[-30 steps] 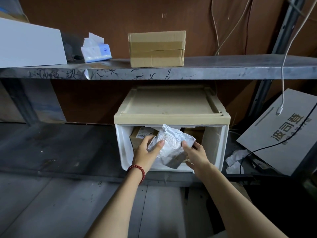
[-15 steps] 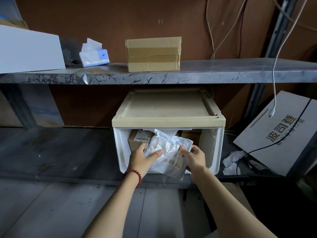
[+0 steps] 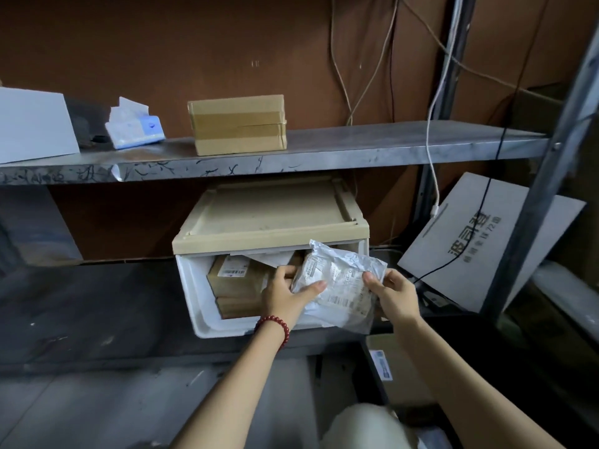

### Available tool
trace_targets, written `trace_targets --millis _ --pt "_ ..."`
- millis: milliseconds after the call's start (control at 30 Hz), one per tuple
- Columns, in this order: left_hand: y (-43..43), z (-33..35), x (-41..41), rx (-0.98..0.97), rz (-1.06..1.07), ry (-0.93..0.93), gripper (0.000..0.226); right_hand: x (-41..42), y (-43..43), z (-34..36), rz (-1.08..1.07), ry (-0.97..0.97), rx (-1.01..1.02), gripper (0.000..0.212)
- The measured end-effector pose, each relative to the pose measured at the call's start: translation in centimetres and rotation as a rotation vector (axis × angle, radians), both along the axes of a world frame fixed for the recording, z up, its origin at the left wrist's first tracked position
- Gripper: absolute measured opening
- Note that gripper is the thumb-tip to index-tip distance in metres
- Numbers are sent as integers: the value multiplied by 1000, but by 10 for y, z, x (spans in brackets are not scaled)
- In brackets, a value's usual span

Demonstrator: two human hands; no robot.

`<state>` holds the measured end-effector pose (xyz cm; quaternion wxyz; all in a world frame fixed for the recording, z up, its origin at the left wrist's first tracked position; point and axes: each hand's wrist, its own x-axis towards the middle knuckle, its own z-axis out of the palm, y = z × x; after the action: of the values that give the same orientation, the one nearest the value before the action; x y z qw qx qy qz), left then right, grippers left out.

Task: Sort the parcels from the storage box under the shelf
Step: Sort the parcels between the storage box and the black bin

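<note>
Silver mailer (image 3: 340, 281) now out past storage box (image 3: 193, 286) front rim, shifted right vs 0.5 s ago. Left hand (image 3: 283, 294) and right hand (image 3: 393, 298) pinch its 2 side edges. Shelf (image 3: 356, 155) edge well above.

Colour notes: greys and browns mostly.
Box (image 3: 194, 286) white, lid (image 3: 269, 218) beige. Parcel (image 3: 340, 280) silver-grey, white label, black barcode. Cartons (image 3: 233, 286) inside brown, white labels. Shelf (image 3: 356, 147) grey, black scribbles along front edge. Taped carton (image 3: 238, 124) tan, darker bands. Tissue pack (image 3: 136, 131) white-blue. Bracelet (image 3: 275, 325) red beads. Wall (image 3: 194, 43) brown.
</note>
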<state>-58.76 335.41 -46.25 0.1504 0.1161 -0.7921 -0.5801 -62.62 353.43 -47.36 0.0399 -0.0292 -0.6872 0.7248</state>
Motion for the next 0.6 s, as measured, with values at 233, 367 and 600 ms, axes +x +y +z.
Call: trace_targets --millis 233,367,600 --pt "73 -23 -26 -126 -208 -6 45 3 88 -35 -138 -88 29 10" --pt "105 -49 -40 -185 -307 -66 48 5 119 -69 -219 -156 31 6" --pt "138 -108 -68 -424 -490 -134 49 -1 124 -127 -250 -241 -26 15"
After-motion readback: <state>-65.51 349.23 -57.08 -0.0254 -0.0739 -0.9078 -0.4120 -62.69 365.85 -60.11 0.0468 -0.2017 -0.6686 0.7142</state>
